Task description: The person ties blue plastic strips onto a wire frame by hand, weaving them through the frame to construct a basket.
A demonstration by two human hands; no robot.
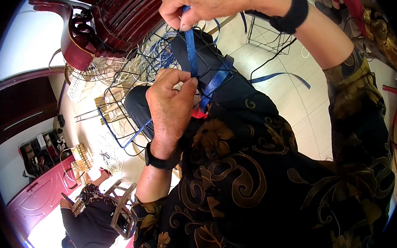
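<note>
Pinching the blue strip (191, 48) near the middle of the frame, the left hand (171, 103) has its thumb and forefinger pressed together on it, the other fingers curled in. At the top centre, the right hand (186, 10) clasps the same strip between thumb and bent fingers, with no gap showing in either grip. The stretch between them runs nearly straight up the picture, probably drawn tight so that it lies flat and does not twist. Just right of the left hand, a second blue length (217, 79) slants downward; whether the two are one piece I cannot tell.

Around the hands, the wire frame (110, 129) appears to rest across the knees (137, 107), which likely steady it and spare both hands for the strip. Its left edge is wrapped in blue. A small red thing (199, 113) shows at the lap, its kind unclear. To the right, a loose blue end (281, 76) trails above the tiled floor (292, 112). At the upper left stands a dark red wooden chair (121, 20); at the lower left, another person (89, 219) bends forward.
</note>
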